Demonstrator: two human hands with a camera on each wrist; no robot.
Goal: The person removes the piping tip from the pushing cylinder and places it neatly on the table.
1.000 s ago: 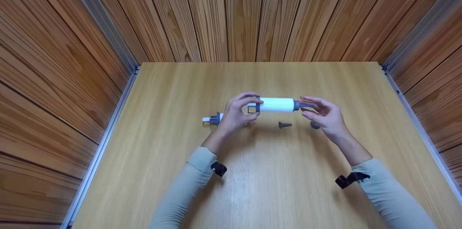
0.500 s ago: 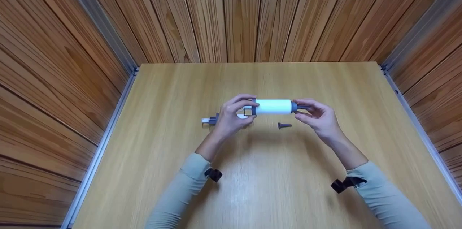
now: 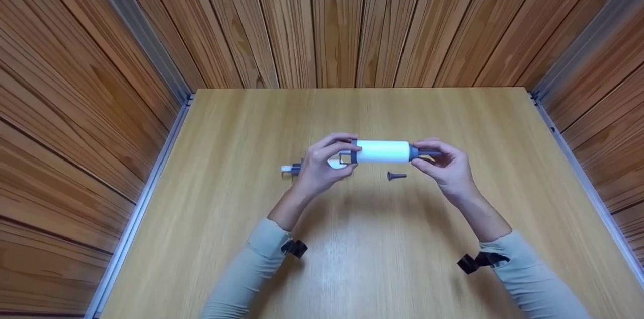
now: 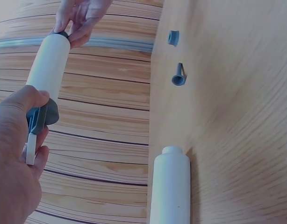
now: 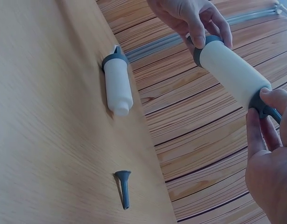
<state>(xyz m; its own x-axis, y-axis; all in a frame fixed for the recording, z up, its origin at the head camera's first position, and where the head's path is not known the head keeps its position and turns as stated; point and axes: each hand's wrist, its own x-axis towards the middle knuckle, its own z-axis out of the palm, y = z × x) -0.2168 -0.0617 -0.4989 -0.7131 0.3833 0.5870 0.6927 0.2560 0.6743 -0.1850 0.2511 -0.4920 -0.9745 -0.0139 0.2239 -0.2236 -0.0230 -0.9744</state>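
A white bottle (image 3: 382,151) with a dark grey collar at its left end is held level above the table. My left hand (image 3: 326,164) grips it at the collar (image 5: 197,52), thumb below and fingers above in the head view. At the other end, my right hand (image 3: 449,168) pinches the wide base of a dark grey nozzle (image 3: 413,153) between thumb and fingers. The nozzle's thin stem points toward the right palm. A loose dark funnel-shaped nozzle (image 3: 396,175) lies on the table below the bottle.
A second white bottle (image 5: 118,86) with a dark collar lies on the table, partly behind my left hand in the head view. A small dark ring-like piece (image 4: 173,38) rests near the loose nozzle. Wooden walls (image 3: 337,22) enclose the table.
My right hand has moved left, and its fingertips have come onto the nozzle base against the bottle. The held bottle has shifted slightly left and toward me. The ring-like piece is now hidden in the head view.
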